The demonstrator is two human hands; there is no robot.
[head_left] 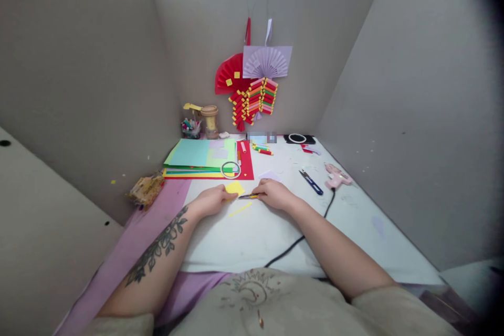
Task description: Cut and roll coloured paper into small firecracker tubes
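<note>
One narrow strip of yellow paper [240,209] already lies separate, between the hands and nearer to the body; the four-sided yellow paper sheet [235,188], I judge, is the part left to cut. The left hand [216,200], almost closed, pinches this sheet at its fingertips. The right hand [273,194], curled, grips a small yellow-handled metal cutting tool [249,197], pointing leftward.
</note>
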